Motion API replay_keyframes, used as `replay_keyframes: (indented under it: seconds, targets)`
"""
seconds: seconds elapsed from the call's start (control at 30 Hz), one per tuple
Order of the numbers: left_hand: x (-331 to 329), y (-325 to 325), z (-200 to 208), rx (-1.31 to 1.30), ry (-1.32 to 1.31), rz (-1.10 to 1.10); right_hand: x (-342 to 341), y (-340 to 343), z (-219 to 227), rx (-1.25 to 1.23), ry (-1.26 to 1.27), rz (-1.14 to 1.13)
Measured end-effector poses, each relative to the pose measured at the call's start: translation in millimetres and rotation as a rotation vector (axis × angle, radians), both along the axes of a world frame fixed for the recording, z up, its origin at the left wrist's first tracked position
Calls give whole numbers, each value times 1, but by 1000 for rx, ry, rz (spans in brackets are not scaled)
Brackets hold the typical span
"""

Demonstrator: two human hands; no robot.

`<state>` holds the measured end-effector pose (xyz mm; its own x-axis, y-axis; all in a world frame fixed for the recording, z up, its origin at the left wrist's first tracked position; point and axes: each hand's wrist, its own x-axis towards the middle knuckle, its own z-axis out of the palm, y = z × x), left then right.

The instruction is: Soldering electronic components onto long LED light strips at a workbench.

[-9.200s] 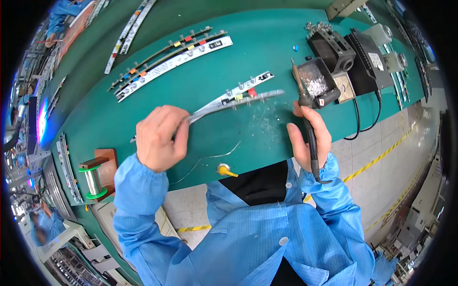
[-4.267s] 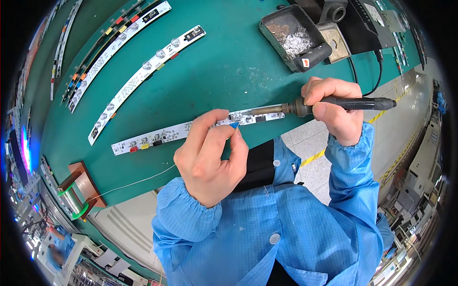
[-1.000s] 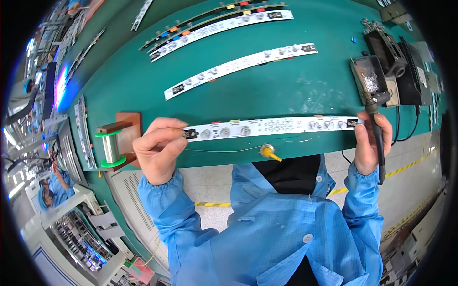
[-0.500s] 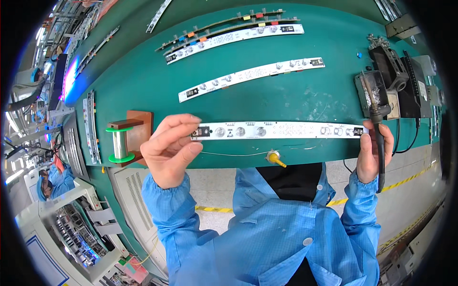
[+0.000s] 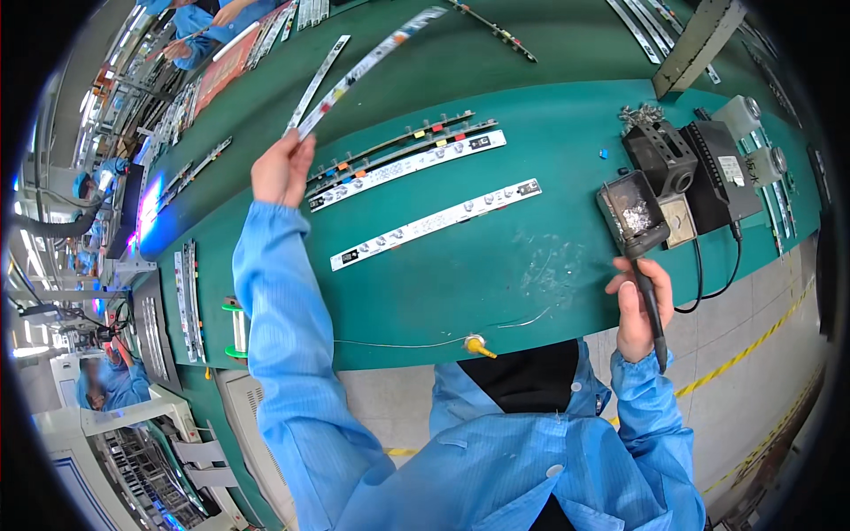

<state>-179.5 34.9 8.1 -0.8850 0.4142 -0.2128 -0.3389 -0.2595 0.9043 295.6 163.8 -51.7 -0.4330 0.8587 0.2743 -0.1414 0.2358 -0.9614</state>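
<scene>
My left hand (image 5: 282,171) reaches out to the far left, closed on one end of a long white circuit board strip (image 5: 370,69). The strip slants up and away to the right, and its far part is blurred. My right hand (image 5: 639,305) grips a black soldering iron (image 5: 652,311) at the near right. The iron's tip end lies at the black cleaning box (image 5: 630,212), which holds silvery scraps. Between my hands a white board strip (image 5: 443,223) lies on the green mat. Behind it rests another white strip (image 5: 412,172), with board strips standing on edge beside it.
A yellow-tipped nozzle (image 5: 479,346) with thin solder wire sits at the bench's front edge. The solder spool (image 5: 236,332) is partly behind my left sleeve. A black soldering station (image 5: 722,177) stands right, near a metal post (image 5: 699,46). Another person's hands (image 5: 232,12) work at far left.
My left hand has carried the board strip from in front of me to the far left. My right hand has let go of the strip and kept the soldering iron. The view has shifted.
</scene>
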Motion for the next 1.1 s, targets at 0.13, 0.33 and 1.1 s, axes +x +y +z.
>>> replay_keyframes:
  seconds: [0.13, 0.33, 1.1]
  targets:
    - [30, 28, -5, -811, 796, 8, -1, 0, -1, -12, 2, -16]
    - [150, -8, -3, -873, 1521, -600, -3, 3, -4, 16, 14, 9]
    - [197, -42, 23, 352, 371, -429, -10, -17, 11, 431, -71, 158]
